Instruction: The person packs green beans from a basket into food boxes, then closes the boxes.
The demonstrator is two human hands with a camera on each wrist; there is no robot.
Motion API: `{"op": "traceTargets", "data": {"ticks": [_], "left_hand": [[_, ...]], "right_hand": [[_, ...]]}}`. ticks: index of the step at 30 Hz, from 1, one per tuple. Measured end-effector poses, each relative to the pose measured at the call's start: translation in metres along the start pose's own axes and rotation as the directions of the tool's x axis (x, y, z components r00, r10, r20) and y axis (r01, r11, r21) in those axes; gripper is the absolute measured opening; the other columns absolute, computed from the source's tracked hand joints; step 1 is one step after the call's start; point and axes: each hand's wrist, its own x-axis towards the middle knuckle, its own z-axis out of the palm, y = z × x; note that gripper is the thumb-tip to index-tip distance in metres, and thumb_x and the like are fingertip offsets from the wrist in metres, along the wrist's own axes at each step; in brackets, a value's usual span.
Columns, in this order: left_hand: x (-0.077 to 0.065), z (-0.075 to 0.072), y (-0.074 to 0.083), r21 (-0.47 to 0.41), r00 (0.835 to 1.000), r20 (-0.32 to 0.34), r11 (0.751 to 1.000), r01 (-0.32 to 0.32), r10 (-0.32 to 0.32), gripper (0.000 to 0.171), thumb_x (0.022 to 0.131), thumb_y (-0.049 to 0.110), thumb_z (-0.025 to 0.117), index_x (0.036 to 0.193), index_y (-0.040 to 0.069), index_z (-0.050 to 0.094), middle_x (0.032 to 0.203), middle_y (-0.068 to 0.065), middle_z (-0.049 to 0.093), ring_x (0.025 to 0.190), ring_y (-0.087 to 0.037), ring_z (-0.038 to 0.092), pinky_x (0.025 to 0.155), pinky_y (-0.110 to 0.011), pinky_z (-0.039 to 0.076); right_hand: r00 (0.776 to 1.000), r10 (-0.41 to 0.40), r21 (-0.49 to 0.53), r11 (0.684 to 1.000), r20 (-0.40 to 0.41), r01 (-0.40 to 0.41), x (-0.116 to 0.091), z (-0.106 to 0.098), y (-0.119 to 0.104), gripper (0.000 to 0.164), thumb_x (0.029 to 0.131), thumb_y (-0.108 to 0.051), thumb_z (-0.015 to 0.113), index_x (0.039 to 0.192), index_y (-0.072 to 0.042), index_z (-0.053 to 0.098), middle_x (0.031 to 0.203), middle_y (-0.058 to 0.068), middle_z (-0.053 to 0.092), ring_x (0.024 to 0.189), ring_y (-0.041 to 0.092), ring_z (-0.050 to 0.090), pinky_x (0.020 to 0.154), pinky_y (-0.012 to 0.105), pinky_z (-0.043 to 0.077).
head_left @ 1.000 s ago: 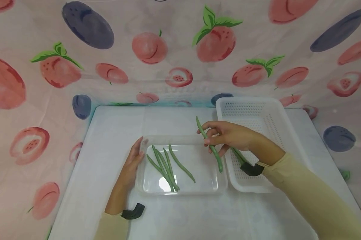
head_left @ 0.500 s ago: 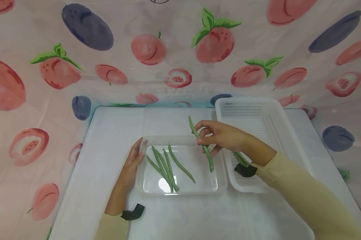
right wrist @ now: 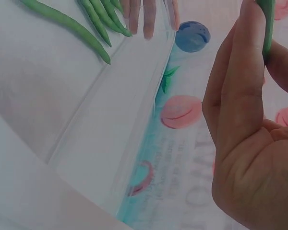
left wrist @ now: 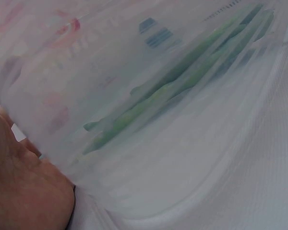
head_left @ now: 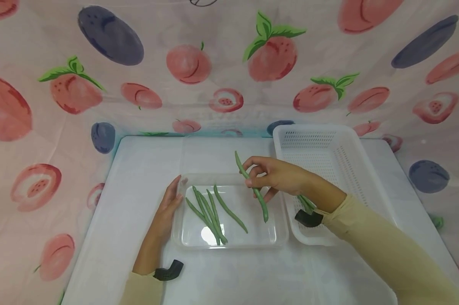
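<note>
Above the surface (head_left: 214, 276), a bean (head_left: 260, 200) pinched by right fingers (head_left: 256, 160) over a box (head_left: 229, 247) touched by straight left fingers (head_left: 171, 190) is best lowered gently.

Long, plain khaki sleeves (head_left: 389, 250) end above bare hands (head_left: 280, 173), with a bent black piece (head_left: 169, 271) beside each cuff (head_left: 340, 212).

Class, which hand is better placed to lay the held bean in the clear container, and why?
Probably the right hand: it pinches the green bean, whose lower part appears over the clear container in the head view. The left hand rests against the container's left end, holding no bean.
</note>
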Motion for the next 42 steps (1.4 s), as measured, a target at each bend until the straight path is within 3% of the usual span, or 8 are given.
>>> {"op": "traceTargets", "data": {"ticks": [20, 33, 42], "left_hand": [[0.000, 0.001, 0.001, -0.009, 1.000, 0.003, 1.000, 0.002, -0.002, 0.054, 0.110, 0.032, 0.040, 0.161, 0.038, 0.023, 0.171, 0.013, 0.014, 0.161, -0.023, 0.007, 0.122, -0.067, 0.018], [0.001, 0.001, -0.001, -0.005, 1.000, 0.006, 1.000, -0.005, 0.005, 0.054, 0.110, 0.031, 0.040, 0.161, 0.038, 0.023, 0.170, 0.016, 0.016, 0.161, -0.022, 0.008, 0.122, -0.066, 0.020], [0.000, 0.001, 0.000, 0.017, 1.000, -0.002, 1.000, -0.003, 0.003, 0.054, 0.110, 0.028, 0.038, 0.161, 0.038, 0.023, 0.171, 0.014, 0.013, 0.161, -0.025, 0.008, 0.120, -0.067, 0.022]], "right_hand": [[1.000, -0.005, 0.006, 1.000, 0.030, 0.004, 0.004, 0.000, 0.004, 0.042, 0.098, -0.023, 0.070, 0.134, -0.012, 0.051, 0.102, 0.010, 0.060, 0.086, 0.021, 0.063, 0.069, 0.048, 0.064], [0.999, 0.015, 0.021, 1.000, 0.035, -0.016, 0.003, 0.000, 0.004, 0.031, 0.100, -0.022, 0.067, 0.128, -0.012, 0.058, 0.110, 0.021, 0.060, 0.085, 0.025, 0.068, 0.074, 0.049, 0.064], [1.000, -0.004, 0.028, 1.000, -0.006, 0.004, -0.007, -0.012, 0.010, 0.032, 0.101, -0.022, 0.066, 0.129, -0.010, 0.057, 0.102, 0.013, 0.063, 0.085, 0.026, 0.068, 0.074, 0.049, 0.064]]}}
